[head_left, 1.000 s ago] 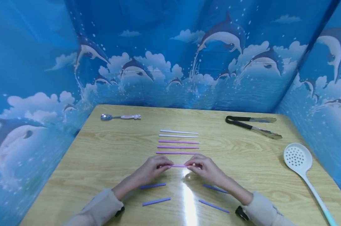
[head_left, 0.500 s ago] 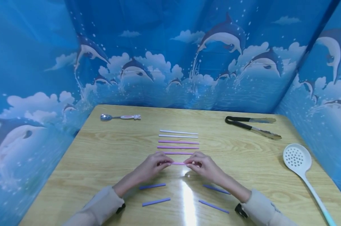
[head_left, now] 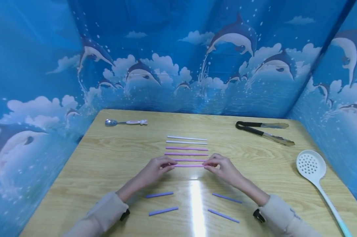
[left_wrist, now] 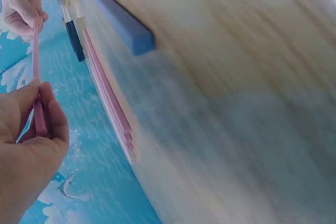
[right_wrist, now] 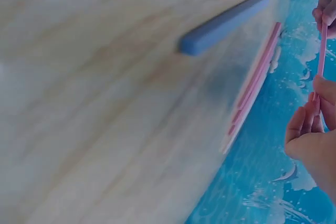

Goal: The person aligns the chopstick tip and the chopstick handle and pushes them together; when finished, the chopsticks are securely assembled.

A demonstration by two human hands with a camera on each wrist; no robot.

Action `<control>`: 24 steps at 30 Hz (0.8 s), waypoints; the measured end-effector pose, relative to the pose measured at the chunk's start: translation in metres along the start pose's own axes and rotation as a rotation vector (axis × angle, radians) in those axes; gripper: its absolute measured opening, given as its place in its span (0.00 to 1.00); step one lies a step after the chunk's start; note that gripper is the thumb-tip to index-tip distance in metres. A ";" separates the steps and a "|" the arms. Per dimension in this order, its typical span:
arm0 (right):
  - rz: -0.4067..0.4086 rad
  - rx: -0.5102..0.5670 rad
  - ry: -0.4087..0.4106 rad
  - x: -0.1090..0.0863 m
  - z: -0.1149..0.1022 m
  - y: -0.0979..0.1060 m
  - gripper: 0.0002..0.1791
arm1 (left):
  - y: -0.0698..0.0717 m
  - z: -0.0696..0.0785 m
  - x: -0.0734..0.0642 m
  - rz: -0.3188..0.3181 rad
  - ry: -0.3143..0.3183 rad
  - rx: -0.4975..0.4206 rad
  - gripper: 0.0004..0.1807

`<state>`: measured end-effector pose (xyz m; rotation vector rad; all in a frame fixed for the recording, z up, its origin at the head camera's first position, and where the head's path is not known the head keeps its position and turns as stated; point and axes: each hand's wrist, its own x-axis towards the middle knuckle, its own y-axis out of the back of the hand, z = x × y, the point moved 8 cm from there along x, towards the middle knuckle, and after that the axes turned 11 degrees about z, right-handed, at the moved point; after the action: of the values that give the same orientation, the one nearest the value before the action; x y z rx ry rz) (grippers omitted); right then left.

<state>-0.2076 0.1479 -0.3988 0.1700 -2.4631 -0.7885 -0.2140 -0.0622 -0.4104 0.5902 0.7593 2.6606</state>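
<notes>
A thin pink stick (head_left: 188, 166) stretches between both hands. Thumb and fingers of my left hand (head_left: 158, 170) pinch its left end, and my right hand (head_left: 224, 169) pinches its right end. Both wrist views show this pink stick (left_wrist: 35, 59) held up, apart from the table. Just beyond it lie three similar pink sticks (head_left: 186, 154) in a row, the nearest partly covered by the fingertips. Behind those lie two white sticks (head_left: 186, 143). Closer to my body are two blue sticks (head_left: 163, 211) on the left and two more blue sticks (head_left: 223, 216) on the right, slanted.
On the wooden table (head_left: 107, 158), a spoon (head_left: 126, 122) with a decorated handle lies at the far left. Black-handled tongs (head_left: 265, 132) lie at the far right, with a white slotted skimmer (head_left: 311, 164) nearer the right edge. A dolphin-print curtain (head_left: 166, 89) stands behind.
Both hands have moved forward with the pink stick, towards the row. My right hand has shifted right along it, so more of the stick shows between the hands.
</notes>
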 end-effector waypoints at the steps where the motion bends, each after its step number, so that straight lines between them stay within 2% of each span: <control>1: -0.004 0.000 -0.014 0.000 0.003 0.000 0.04 | 0.001 -0.002 0.000 0.001 0.004 0.001 0.11; 7: -0.022 -0.019 -0.094 -0.004 0.019 -0.004 0.04 | 0.004 -0.018 0.000 0.003 0.034 0.028 0.11; 11: -0.038 -0.029 -0.138 -0.005 0.027 -0.009 0.04 | 0.001 -0.028 0.001 -0.007 0.047 0.037 0.10; 14: -0.042 -0.046 -0.167 -0.004 0.033 -0.012 0.04 | -0.002 -0.035 0.003 -0.024 0.081 0.036 0.10; 20: -0.059 -0.069 -0.257 -0.004 0.046 -0.021 0.04 | -0.007 -0.041 0.008 -0.052 0.066 0.066 0.09; 24: -0.068 -0.075 -0.267 -0.004 0.049 -0.026 0.05 | -0.008 -0.043 0.010 -0.050 0.042 0.102 0.08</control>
<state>-0.2320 0.1526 -0.4488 0.1278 -2.6829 -0.9870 -0.2409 -0.0699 -0.4454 0.5353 0.9136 2.6078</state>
